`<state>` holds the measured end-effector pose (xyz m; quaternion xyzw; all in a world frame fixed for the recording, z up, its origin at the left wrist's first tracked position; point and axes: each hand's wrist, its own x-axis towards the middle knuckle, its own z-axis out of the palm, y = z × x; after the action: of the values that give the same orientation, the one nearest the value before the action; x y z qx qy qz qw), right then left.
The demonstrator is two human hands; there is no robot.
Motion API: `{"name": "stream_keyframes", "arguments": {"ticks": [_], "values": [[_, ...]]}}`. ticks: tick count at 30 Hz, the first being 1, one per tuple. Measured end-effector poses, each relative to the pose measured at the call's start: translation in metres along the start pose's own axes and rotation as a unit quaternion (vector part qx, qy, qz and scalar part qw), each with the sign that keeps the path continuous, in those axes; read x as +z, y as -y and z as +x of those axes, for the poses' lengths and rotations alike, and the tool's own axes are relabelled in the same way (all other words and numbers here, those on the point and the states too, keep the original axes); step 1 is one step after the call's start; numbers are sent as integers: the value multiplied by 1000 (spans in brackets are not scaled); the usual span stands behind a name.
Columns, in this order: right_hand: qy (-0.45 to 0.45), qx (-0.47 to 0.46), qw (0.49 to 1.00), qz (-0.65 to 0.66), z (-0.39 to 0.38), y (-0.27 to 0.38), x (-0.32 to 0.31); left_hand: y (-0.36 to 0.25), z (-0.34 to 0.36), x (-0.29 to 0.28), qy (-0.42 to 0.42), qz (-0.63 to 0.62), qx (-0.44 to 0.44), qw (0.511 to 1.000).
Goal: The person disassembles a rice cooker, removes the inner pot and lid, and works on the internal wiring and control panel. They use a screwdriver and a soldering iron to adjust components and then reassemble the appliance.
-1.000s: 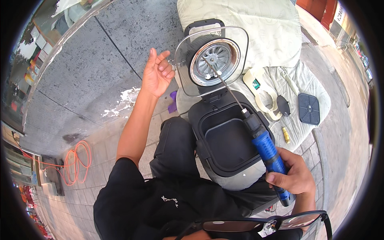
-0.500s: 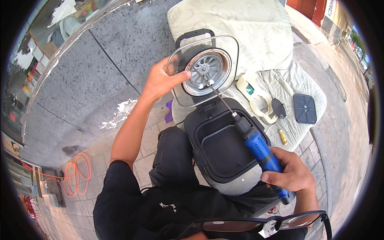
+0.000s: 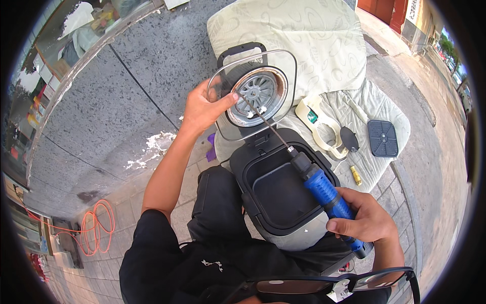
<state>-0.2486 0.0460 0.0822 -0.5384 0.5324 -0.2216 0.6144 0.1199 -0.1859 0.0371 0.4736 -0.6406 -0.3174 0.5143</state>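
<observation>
In front of me is a black and grey kitchen appliance [image 3: 276, 190] with a dark inner pot and its lid tipped up. The upright lid shows a round metal housing with a spoked, fan-like plate [image 3: 256, 95] and a clear rounded rim [image 3: 295, 76]. My left hand [image 3: 205, 107] grips the lid's left edge, thumb beside the spoked plate. In my right hand [image 3: 365, 215] is a blue electric screwdriver [image 3: 324, 187], fingers wrapped round its body. Its long thin bit [image 3: 268, 124] slants up across the lid, the tip close to my left thumb; whether it sits on a screw is hidden.
A pale quilted pad [image 3: 304, 35] lies behind the appliance. On it, to the right, are a cream ring-shaped cover [image 3: 320, 124], a black oval disc [image 3: 349, 139], a black square grille [image 3: 382, 138] and a yellow-handled tool [image 3: 356, 175]. An orange cable [image 3: 96, 228] coils at left.
Both hands keep their holds, and the screwdriver stays at the lid. The lid, appliance and tool appear slightly further left in the picture; the objects on the pad shift similarly.
</observation>
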Motion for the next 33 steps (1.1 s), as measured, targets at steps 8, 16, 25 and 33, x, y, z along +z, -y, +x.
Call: {"name": "stream_keyframes", "arguments": {"ticks": [8,16,25,33], "values": [[18,18,1000,18,-1,7,1,2,-1,0,-9,27,1,1000],[46,69,994,66,-17,38,-3,3,-5,2,-14,8,5,1000],[20,57,998,-23,-23,56,0,3,-4,-2,-14,40,10,999],[23,55,998,-6,-21,47,4,3,-3,-4,-15,64,14,998]]}}
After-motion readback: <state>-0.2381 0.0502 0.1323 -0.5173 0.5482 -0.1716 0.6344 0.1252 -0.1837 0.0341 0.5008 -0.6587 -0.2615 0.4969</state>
